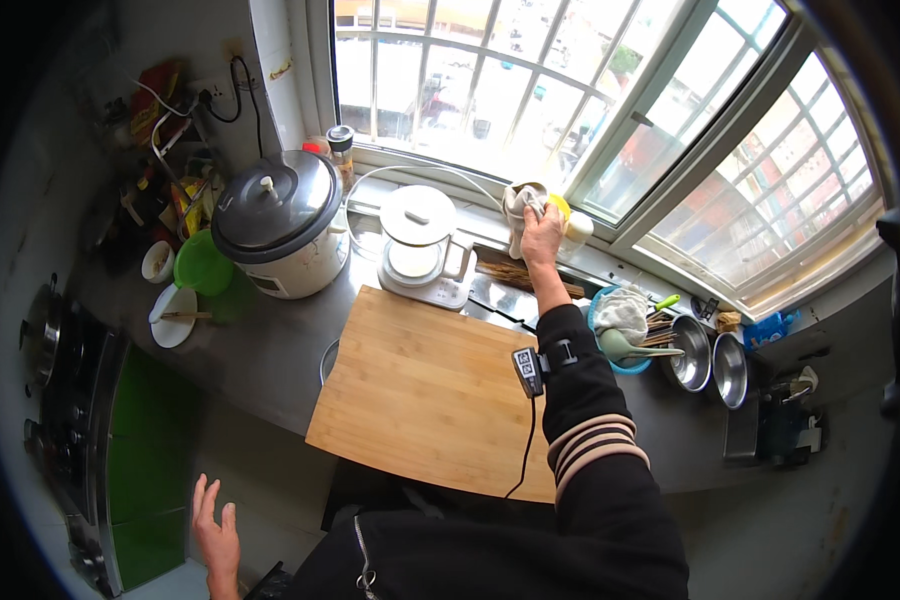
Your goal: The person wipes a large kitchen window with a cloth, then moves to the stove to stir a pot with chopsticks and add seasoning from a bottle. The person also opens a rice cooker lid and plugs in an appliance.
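My right hand grips a greyish cloth at the window sill, beside a yellow lid and a whitish jar. My left hand hangs low at the left with its fingers apart, holding nothing. Between my arms lies a wooden cutting board on the counter. Behind the board stands an electric glass kettle with a white lid on a white base. A bundle of thin brown sticks lies between the kettle and my right forearm.
At the left stand a large electric pot, a green bowl and a small white bowl. On the right are a blue basket with a cloth and ladle, and metal bowls. A barred window rises behind.
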A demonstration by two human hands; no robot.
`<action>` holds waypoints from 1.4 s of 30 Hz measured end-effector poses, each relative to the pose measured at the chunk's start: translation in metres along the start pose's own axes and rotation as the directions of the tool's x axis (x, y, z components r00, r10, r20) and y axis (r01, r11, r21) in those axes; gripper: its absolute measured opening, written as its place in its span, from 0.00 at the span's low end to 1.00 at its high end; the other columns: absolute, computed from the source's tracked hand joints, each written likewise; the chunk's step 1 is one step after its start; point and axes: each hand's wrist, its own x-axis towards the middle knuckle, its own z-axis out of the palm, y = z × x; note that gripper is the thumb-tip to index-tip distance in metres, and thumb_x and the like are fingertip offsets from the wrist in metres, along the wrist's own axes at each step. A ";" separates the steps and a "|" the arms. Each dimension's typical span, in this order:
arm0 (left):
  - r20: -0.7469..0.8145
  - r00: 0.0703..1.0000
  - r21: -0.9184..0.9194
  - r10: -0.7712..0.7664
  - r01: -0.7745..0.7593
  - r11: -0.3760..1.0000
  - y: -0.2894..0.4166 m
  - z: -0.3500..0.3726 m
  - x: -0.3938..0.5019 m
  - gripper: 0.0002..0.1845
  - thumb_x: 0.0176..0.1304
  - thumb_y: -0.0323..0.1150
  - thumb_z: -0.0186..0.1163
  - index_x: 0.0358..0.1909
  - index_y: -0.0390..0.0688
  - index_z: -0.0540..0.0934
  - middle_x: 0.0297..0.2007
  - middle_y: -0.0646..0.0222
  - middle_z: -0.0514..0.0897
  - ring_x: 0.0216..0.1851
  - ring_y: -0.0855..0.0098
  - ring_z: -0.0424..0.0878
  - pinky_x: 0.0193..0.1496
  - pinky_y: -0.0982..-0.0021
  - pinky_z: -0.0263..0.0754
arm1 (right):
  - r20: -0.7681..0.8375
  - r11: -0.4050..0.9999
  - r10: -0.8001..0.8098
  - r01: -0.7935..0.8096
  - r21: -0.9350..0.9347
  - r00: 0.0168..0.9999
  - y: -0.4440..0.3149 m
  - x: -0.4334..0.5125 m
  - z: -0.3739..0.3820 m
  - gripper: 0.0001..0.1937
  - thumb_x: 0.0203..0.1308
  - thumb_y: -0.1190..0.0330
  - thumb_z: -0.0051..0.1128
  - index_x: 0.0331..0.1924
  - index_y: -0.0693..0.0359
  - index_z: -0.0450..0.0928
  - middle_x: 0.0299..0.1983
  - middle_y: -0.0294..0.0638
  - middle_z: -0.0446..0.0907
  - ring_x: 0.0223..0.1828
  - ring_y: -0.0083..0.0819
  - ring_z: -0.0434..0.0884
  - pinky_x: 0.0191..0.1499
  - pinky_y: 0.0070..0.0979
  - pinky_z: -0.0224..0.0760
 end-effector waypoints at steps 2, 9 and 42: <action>0.018 1.000 0.000 0.014 -0.014 1.000 0.007 0.002 0.023 0.23 0.60 0.17 0.59 0.60 0.32 0.77 0.70 0.52 0.70 0.70 0.51 0.68 0.72 0.60 0.63 | 0.003 0.990 0.134 -0.133 -0.036 0.991 0.010 -0.001 0.042 0.18 0.62 0.69 0.64 0.50 0.69 0.73 0.50 0.58 0.73 0.51 0.55 0.76 0.57 0.44 0.69; 0.149 0.986 0.074 -0.077 0.067 0.995 0.000 0.015 0.060 0.23 0.60 0.19 0.59 0.59 0.32 0.77 0.70 0.51 0.69 0.71 0.50 0.67 0.71 0.59 0.62 | 0.521 0.917 0.233 -0.007 -0.399 0.821 0.023 -0.017 0.126 0.28 0.54 0.64 0.70 0.59 0.62 0.74 0.64 0.55 0.63 0.66 0.54 0.66 0.69 0.42 0.64; 0.445 0.849 -0.065 -0.285 0.348 0.935 -0.080 0.054 0.237 0.21 0.64 0.18 0.56 0.60 0.31 0.76 0.74 0.56 0.62 0.71 0.54 0.67 0.68 0.61 0.68 | 0.940 0.656 0.316 0.687 -0.312 0.126 -0.020 0.073 0.253 0.21 0.50 0.65 0.67 0.43 0.76 0.82 0.46 0.65 0.83 0.51 0.56 0.84 0.54 0.41 0.79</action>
